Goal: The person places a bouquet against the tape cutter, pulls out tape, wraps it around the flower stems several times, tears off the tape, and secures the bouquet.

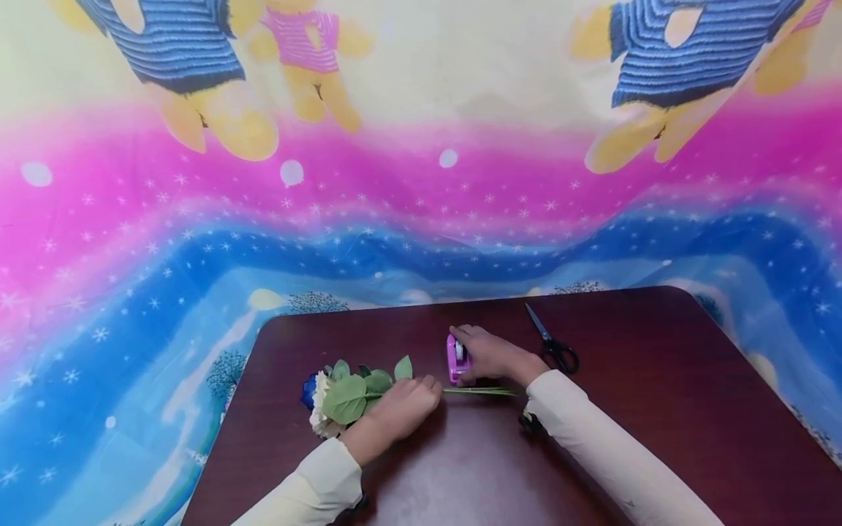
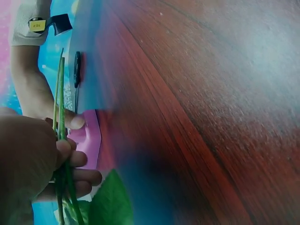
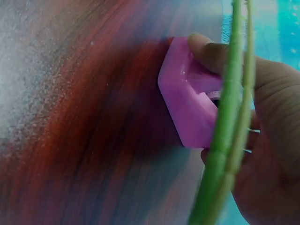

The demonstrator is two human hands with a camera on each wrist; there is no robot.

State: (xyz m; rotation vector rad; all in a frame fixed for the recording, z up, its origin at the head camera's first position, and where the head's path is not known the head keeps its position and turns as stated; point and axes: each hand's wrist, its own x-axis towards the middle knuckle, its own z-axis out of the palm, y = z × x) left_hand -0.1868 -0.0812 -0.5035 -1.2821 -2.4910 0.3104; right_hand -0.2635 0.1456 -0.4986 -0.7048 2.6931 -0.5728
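Observation:
My left hand grips a small bunch of flowers by its green stems, thumb and fingers curled round them in the left wrist view. At the bunch's left end show a blue flower, a white flower and broad green leaves. Just beyond the stems, my right hand holds a pink tape dispenser between thumb and fingers; it appears to stand on the table. Stems cross in front of the dispenser in the right wrist view, hiding part of it and of the fingers.
Black-handled scissors lie at the back right of the dark red-brown table, blades pointing away. Behind the table hangs a colourful printed cloth with bears and snowflakes.

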